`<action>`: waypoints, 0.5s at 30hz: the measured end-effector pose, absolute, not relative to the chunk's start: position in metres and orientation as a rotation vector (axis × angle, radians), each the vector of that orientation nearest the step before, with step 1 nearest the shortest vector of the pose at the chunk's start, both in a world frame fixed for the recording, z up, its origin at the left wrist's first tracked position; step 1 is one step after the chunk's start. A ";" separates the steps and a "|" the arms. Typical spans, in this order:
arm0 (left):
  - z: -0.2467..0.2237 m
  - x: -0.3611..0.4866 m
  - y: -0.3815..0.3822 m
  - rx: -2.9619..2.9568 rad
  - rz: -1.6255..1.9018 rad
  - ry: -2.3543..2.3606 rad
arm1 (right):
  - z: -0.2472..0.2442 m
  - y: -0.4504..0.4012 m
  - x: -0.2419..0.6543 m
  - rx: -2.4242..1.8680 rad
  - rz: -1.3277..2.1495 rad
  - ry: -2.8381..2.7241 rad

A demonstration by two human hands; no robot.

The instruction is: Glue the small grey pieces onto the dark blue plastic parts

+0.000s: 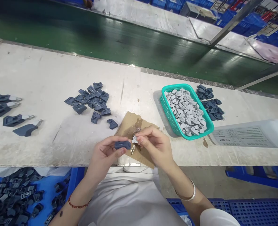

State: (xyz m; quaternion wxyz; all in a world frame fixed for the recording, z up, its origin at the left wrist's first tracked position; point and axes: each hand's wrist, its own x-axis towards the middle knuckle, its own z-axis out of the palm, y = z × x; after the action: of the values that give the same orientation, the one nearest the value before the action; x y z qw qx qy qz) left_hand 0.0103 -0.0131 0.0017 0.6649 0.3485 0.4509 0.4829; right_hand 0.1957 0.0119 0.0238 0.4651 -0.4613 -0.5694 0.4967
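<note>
My left hand (109, 152) grips a dark blue-grey plastic part (122, 145) between thumb and fingers. Just to its right, my right hand (154, 143) pinches a small light grey piece (134, 139) close to the end of the dark part. Whether the two pieces touch is too small to tell. Both hands are over a sheet of brown paper (143, 156) that carries a wet, shiny patch. Beyond my left hand lies a loose pile of similar dark parts (96, 102). A green basket (175, 125) full of small light grey pieces (186, 110) stands beyond my right hand.
Four dark parts with light ends (26, 129) lie at the left. More dark parts (213, 108) sit behind the basket. A white bottle (252, 133) lies on its side at the right. A green conveyor (129, 44) runs behind. Below left is a blue bin (48, 198).
</note>
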 end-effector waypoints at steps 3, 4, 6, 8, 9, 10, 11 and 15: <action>0.001 0.010 -0.013 0.771 1.137 1.026 | 0.025 0.010 0.196 -1.091 1.146 -1.505; 0.001 0.011 -0.012 0.769 1.149 1.034 | 0.025 0.009 0.197 -1.068 1.121 -1.546; 0.001 0.011 -0.012 0.767 1.157 1.046 | 0.026 0.010 0.197 -1.024 1.065 -1.627; 0.001 0.012 -0.011 0.769 1.144 1.048 | 0.028 0.011 0.197 -0.990 1.004 -1.696; 0.001 0.012 -0.012 0.771 1.139 1.046 | 0.029 0.012 0.197 -0.975 0.975 -1.727; 0.001 0.012 -0.012 0.772 1.138 1.042 | 0.030 0.012 0.196 -0.958 0.947 -1.756; 0.001 0.012 -0.012 0.771 1.137 1.038 | 0.030 0.013 0.196 -0.941 0.923 -1.784; 0.002 0.012 -0.013 0.761 1.125 1.043 | 0.033 0.014 0.197 -0.911 0.850 -1.890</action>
State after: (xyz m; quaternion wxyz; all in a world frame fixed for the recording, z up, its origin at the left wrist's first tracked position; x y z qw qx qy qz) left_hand 0.0117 -0.0127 0.0016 0.6552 0.3358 0.4599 0.4964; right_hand 0.1967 0.0141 0.0332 0.4250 -0.3643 -0.7557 0.3400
